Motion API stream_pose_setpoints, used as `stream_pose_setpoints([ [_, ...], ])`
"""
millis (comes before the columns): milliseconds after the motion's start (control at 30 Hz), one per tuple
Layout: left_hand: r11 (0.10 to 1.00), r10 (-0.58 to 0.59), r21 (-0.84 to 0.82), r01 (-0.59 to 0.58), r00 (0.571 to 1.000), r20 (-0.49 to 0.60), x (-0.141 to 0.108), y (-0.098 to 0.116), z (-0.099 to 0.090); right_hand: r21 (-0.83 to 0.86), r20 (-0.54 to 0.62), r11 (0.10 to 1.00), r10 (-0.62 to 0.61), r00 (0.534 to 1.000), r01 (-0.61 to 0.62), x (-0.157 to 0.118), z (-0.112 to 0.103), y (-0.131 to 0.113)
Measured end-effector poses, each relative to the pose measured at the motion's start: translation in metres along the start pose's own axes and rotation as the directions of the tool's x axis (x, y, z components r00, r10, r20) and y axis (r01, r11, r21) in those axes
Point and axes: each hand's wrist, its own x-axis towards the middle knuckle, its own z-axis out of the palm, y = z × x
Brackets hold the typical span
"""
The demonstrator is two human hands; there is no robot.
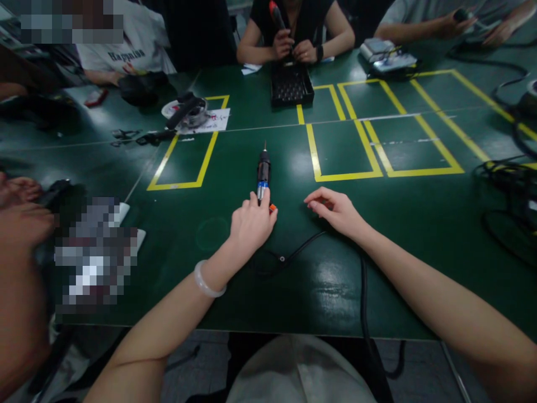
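Note:
On the green table lies an electric screwdriver (263,170), dark with a blue and silver band, its thin bit pointing away from me. My left hand (252,223), a pale bangle on its wrist, is closed over the rear part of this tool, which it mostly covers. An orange bit (273,208) shows beside the fingers. My right hand (333,208) rests on its side to the right, apart from the screwdriver, fingers loosely bent and nothing in them. A black cable (308,242) with a small ring-like end or fitting runs between my forearms.
Yellow tape outlines (348,177) mark the table (289,302). Across from me a person holds a red-and-black tool (277,15) over a black tray (292,89). A tape dispenser-like object (191,112) sits on paper at left. Coiled cables (507,184) lie at right. Other people sit around.

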Motion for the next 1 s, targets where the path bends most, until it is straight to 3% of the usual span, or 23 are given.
stream_pose_setpoints([
  [133,0.998,0.048,-0.051,-0.048,0.999,-0.005,0.006,0.028,-0.002,-0.108,0.080,0.987,-0.115,0.990,0.123,-0.004,0.011,-0.005],
  [233,0.987,0.102,-0.124,-0.104,0.995,-0.017,0.008,0.038,-0.001,-0.101,0.126,0.987,-0.115,0.985,0.128,-0.005,0.016,-0.008],
  [500,0.934,0.159,-0.309,-0.177,0.984,-0.082,0.003,0.037,0.001,-0.069,0.085,0.994,-0.074,0.994,0.080,-0.005,0.016,-0.010],
  [633,0.909,0.188,-0.363,-0.205,0.979,-0.082,0.001,0.028,0.006,0.070,0.080,0.993,0.093,0.992,-0.098,-0.003,0.016,-0.006],
  [767,0.856,0.223,-0.442,-0.267,0.963,-0.149,0.001,0.020,0.017,0.311,0.187,0.896,0.269,0.945,-0.317,0.000,0.016,-0.001],
  [1000,0.622,0.232,-0.720,-0.308,0.951,-0.206,0.005,0.013,0.023,0.478,0.234,0.786,0.316,0.919,-0.392,0.002,0.013,-0.003],
])
